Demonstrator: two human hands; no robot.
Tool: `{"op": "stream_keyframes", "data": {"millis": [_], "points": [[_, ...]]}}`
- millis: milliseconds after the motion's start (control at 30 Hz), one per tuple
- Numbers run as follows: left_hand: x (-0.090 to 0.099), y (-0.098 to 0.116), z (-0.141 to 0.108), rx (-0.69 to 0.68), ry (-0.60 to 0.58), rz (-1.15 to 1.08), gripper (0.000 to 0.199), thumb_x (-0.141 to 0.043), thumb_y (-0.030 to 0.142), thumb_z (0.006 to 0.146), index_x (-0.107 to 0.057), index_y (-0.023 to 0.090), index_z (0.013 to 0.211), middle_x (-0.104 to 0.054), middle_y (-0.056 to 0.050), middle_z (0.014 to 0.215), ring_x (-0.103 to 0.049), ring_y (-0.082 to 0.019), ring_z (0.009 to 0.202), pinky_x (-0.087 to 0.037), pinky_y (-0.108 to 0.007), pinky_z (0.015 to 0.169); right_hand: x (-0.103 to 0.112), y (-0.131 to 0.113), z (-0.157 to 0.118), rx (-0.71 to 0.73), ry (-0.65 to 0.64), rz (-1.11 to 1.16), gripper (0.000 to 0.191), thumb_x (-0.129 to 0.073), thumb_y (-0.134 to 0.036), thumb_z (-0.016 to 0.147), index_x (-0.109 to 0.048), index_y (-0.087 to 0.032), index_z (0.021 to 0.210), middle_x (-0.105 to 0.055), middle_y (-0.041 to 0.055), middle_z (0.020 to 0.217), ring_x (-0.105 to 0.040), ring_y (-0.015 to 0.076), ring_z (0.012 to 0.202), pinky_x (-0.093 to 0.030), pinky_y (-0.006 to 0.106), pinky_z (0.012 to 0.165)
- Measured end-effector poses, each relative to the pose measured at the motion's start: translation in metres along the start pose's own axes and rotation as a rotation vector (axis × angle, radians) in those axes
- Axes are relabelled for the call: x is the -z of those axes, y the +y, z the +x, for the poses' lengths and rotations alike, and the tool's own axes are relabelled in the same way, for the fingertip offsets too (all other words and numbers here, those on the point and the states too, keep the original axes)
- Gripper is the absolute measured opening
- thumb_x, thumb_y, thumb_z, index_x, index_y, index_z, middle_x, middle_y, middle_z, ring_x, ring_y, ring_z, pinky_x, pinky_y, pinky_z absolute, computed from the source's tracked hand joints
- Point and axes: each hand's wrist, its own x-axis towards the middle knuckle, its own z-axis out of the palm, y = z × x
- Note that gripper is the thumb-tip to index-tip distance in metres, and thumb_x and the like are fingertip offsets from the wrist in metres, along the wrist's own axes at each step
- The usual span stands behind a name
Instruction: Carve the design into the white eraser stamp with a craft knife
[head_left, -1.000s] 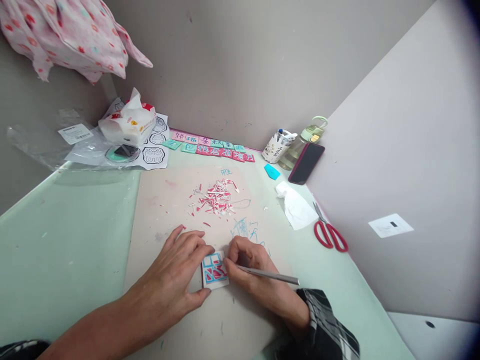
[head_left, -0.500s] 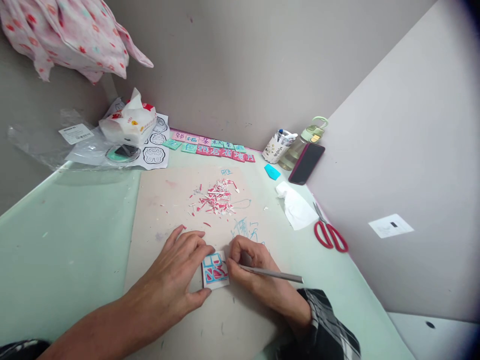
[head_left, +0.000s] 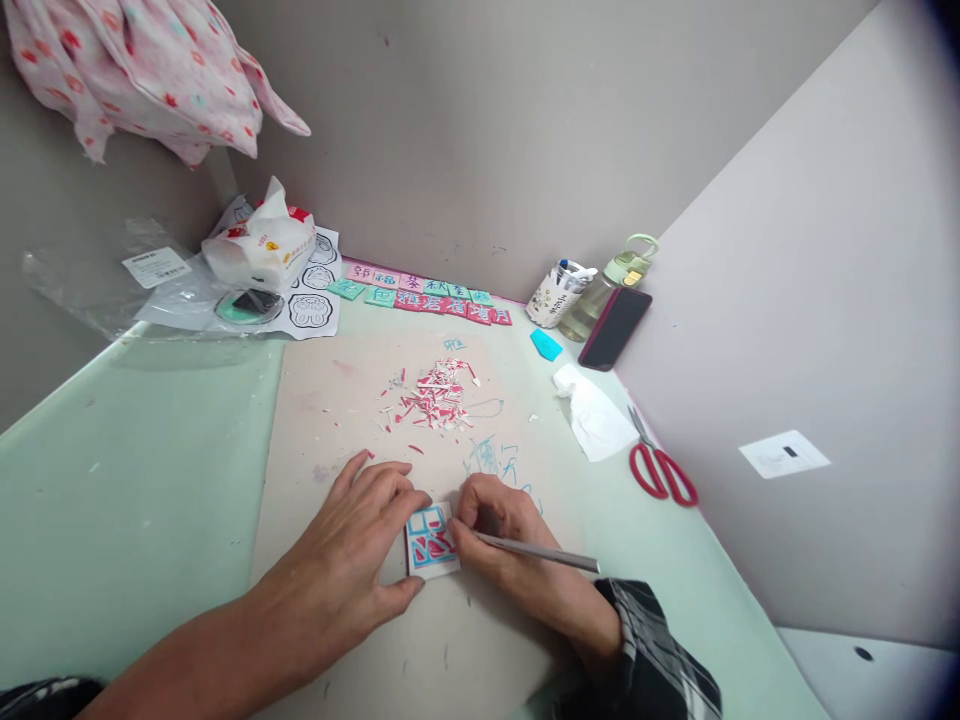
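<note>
A small square carving block [head_left: 433, 541], white with blue lines and cut red areas, lies on the beige board [head_left: 300, 400]. My left hand [head_left: 360, 540] is spread low beside it, index finger at its upper edge and thumb at its lower left corner, gripping it between them. Pinched in my right hand [head_left: 502, 530] is a slim silver pen-shaped carving knife [head_left: 544, 550], its handle pointing right. Its tip, at the block's right side, is hidden behind my fingers. Beyond the hands sits a pile of red and white shavings [head_left: 439, 393].
Lettered pink and green tiles [head_left: 427, 295] line the back. At the left are a tissue pack [head_left: 259, 250] and plastic wrapping [head_left: 165, 300]. To the right are a pen cup [head_left: 551, 298], bottle [head_left: 585, 315], phone [head_left: 615, 330], crumpled tissue [head_left: 592, 420] and red-handled scissors [head_left: 660, 470].
The carving knife's handle end has shifted slightly left and down, with the right fingers moving a little over the block. My left hand keeps its place; the whole view has shifted slightly.
</note>
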Motion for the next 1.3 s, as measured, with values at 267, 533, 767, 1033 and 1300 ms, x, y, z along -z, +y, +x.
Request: {"op": "stream_keyframes", "data": {"millis": [267,533,767,1033,1300], "points": [[0.0021,0.001,0.0003,0.008,-0.016,-0.003,0.044,-0.066,0.01,0.075,-0.056,0.024,0.116,-0.061,-0.007,0.116,-0.049,-0.032,0.133,-0.023,-0.062,0.121,0.0005,0.0002,0.0003,0.0,0.007,0.003,0.025,-0.06,-0.017,0.084,-0.041,-0.023,0.068,-0.047,-0.0038,0.068,-0.041,0.0139,0.065,-0.033,0.026,0.059],[0.0021,0.0009,0.0007,0.01,-0.015,0.001,0.045,-0.067,0.011,0.074,-0.057,0.024,0.116,-0.061,-0.006,0.116,-0.051,-0.033,0.132,-0.024,-0.063,0.121,0.001,-0.0017,0.0003,0.049,-0.005,-0.077,0.025,-0.057,-0.016,0.085,-0.04,-0.023,0.068,-0.047,-0.0036,0.068,-0.04,0.0141,0.065,-0.032,0.027,0.059],[0.0029,0.0018,0.0019,0.02,-0.018,-0.001,0.044,-0.067,0.01,0.074,-0.058,0.022,0.115,-0.062,-0.007,0.115,-0.051,-0.034,0.132,-0.024,-0.064,0.12,0.0013,-0.0022,0.0006,0.111,-0.024,-0.165,0.025,-0.055,-0.013,0.085,-0.039,-0.023,0.069,-0.047,-0.0034,0.07,-0.042,0.0148,0.067,-0.032,0.028,0.064],[0.0038,0.0028,0.0016,0.029,-0.029,-0.001,0.042,-0.067,0.01,0.075,-0.059,0.023,0.114,-0.062,-0.006,0.115,-0.05,-0.033,0.133,-0.023,-0.061,0.123,0.0025,-0.0032,-0.0006,0.148,-0.043,-0.197,0.026,-0.054,-0.01,0.088,-0.037,-0.023,0.072,-0.047,-0.0026,0.074,-0.043,0.0148,0.068,-0.032,0.028,0.064],[0.002,0.0017,-0.0004,0.036,-0.016,0.008,0.041,-0.068,0.012,0.076,-0.06,0.022,0.115,-0.06,-0.009,0.119,-0.048,-0.034,0.136,-0.026,-0.064,0.12,0.0032,-0.0069,0.0004,0.213,-0.089,-0.291,0.031,-0.052,-0.002,0.087,-0.033,-0.024,0.075,-0.042,-0.0033,0.075,-0.041,0.0154,0.07,-0.031,0.027,0.065]]}}
